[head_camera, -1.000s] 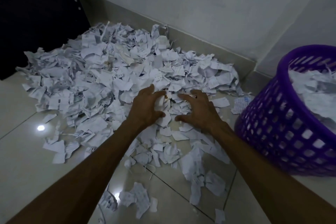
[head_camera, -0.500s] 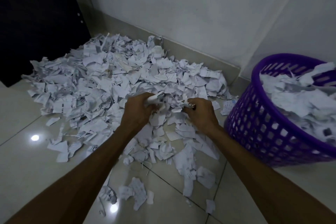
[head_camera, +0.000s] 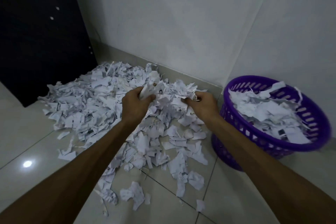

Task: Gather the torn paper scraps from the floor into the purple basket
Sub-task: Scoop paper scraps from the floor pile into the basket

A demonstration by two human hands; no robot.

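Note:
A wide heap of torn white paper scraps (head_camera: 87,109) covers the tiled floor in the corner. My left hand (head_camera: 135,104) and my right hand (head_camera: 203,104) are raised above the heap, fingers curled round a shared bundle of scraps (head_camera: 169,96) held between them. The purple basket (head_camera: 283,144), a perforated plastic tub, stands on the floor to the right of my right hand. It is filled with scraps nearly to its rim.
A white wall with a grey skirting (head_camera: 181,72) runs behind the heap and meets a second wall behind the basket. A dark panel (head_camera: 40,32) stands at the left. Loose scraps (head_camera: 134,194) lie scattered on the tiles near me.
Both hands went from lying spread on the heap to closing on a bundle of scraps and lifting it. The view has tilted up and the basket shows more fully.

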